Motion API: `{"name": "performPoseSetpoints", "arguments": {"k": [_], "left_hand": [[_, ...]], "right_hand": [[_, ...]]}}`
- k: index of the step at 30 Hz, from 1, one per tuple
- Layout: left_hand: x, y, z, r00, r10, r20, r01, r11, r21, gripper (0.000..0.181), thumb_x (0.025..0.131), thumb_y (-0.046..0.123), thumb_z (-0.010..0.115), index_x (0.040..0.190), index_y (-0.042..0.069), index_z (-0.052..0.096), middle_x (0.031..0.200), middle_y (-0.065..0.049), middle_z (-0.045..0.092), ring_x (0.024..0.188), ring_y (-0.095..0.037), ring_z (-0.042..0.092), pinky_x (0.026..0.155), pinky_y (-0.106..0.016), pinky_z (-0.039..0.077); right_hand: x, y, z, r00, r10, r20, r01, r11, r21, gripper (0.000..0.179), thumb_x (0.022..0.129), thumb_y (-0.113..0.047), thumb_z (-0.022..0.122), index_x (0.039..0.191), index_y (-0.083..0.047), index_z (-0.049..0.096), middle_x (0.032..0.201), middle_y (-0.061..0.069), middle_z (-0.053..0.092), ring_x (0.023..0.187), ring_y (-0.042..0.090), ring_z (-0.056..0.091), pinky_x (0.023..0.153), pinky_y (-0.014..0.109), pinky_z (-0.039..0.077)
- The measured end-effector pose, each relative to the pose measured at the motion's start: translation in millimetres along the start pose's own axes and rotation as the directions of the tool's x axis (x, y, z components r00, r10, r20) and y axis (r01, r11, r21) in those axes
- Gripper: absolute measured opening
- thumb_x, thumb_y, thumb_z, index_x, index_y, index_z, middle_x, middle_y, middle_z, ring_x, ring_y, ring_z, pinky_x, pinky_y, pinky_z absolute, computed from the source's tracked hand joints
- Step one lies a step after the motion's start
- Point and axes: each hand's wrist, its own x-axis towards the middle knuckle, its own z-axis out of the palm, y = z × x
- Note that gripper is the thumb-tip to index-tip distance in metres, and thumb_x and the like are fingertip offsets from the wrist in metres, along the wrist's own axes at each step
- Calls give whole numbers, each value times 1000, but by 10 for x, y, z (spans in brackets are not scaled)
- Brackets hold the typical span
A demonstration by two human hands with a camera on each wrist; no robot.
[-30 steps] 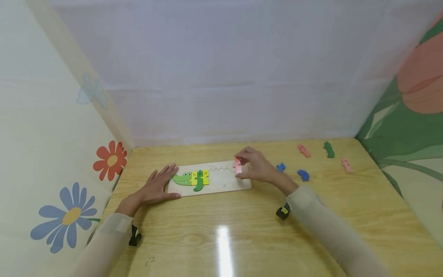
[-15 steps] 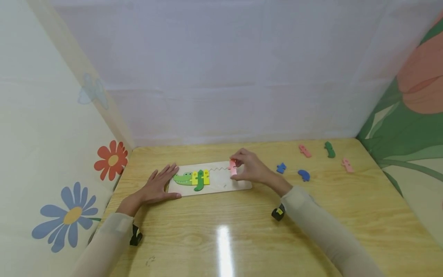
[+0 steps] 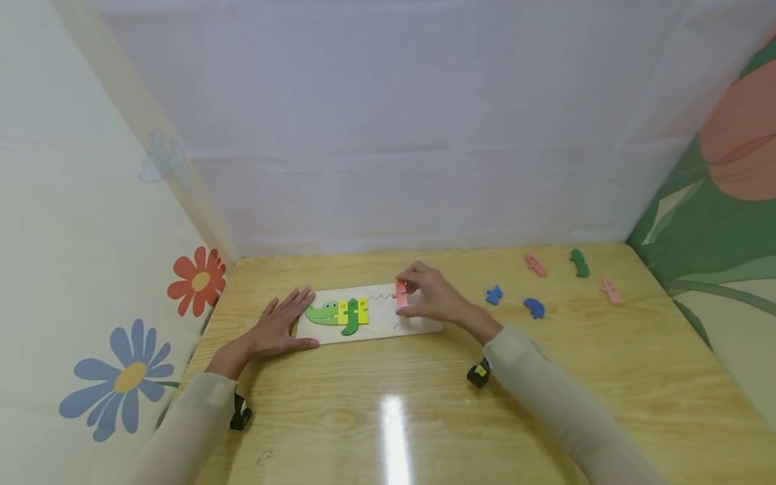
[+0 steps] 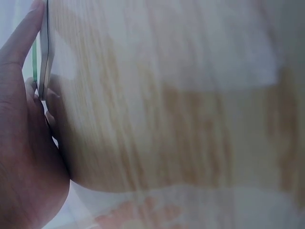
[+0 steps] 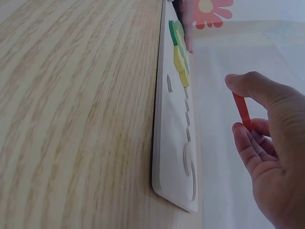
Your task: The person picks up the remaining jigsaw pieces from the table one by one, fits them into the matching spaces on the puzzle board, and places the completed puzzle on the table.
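1. Board [image 3: 383, 322] lies flat on the tabletop [image 3: 339, 417], centre of head view; wide wood between its near edge and lower frame, narrow strip between its far edge and white cloth [image 3: 424, 148].
2. Crocodile pieces [image 3: 342, 312] seated on board's left half; zigzag line runs right of them.
3. Right hand [image 3: 435, 296]: grip clamped on held pink piece [image 3: 400, 295], thumb against fingertips, over board's right half. Right-wrist view: piece edge-on, visible gap to board.
4. Left hand [image 3: 277, 329]: grip spread, fingers apart, resting at board's left end, thumb by lower left corner.
5. Right of frame, well apart from board's edge: blue star-like piece [image 3: 494, 295], blue curved piece [image 3: 535, 308], small green piece [image 3: 579, 263], two loose pink pieces [image 3: 536, 265].
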Motion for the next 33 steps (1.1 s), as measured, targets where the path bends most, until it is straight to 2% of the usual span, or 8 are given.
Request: {"name": "performPoseSetpoints", "arguments": {"k": [10, 17, 23, 26, 33], "left_hand": [[-8, 1, 0, 1000, 0, 0, 0, 1000, 2, 112, 89, 62, 76, 169, 6, 21, 177, -18, 13, 163, -42, 6, 125, -71, -2], [-8, 16, 0, 1000, 2, 0, -2, 1000, -5, 111, 89, 62, 75, 169, 7, 22, 177, -17, 13, 163, -42, 6, 125, -71, -1], [-23, -7, 20, 1000, -7, 6, 7, 1000, 9, 112, 88, 63, 76, 169, 6, 22, 177, -18, 13, 163, -43, 6, 125, -71, -1], [-24, -3, 18, 1000, -1, -1, 1, 1000, 0, 111, 88, 63, 75, 169, 7, 23, 177, -18, 14, 163, -43, 7, 125, -72, 0], [-11, 13, 9, 999, 26, -27, -27, 999, -31, 112, 87, 62, 77, 169, 6, 24, 177, -18, 15, 163, -42, 8, 124, -72, 0]], "right_hand": [[53, -3, 102, 1000, -15, -3, 15, 1000, 16, 65, 79, -14, 95, 133, 8, 67, 116, 12, 62, 100, 21, 68, 90, 29, 61], [60, -23, 186, 1000, 11, -13, -11, 998, 59, 66, 79, -13, 95, 134, 9, 66, 115, 12, 61, 101, 23, 68, 92, 34, 61], [68, -44, 270, 1000, 18, 5, -18, 998, 67, 67, 79, -14, 95, 134, 9, 66, 115, 12, 61, 101, 21, 67, 91, 27, 60], [89, -62, 300, 1000, 27, 3, -27, 998, 60, 67, 78, -15, 96, 134, 8, 66, 115, 11, 61, 100, 20, 66, 89, 24, 59], [132, -74, 367, 998, 56, 33, -59, 993, 99, 71, 78, -14, 96, 136, 9, 64, 117, 12, 61, 100, 21, 65, 90, 28, 59]]}}
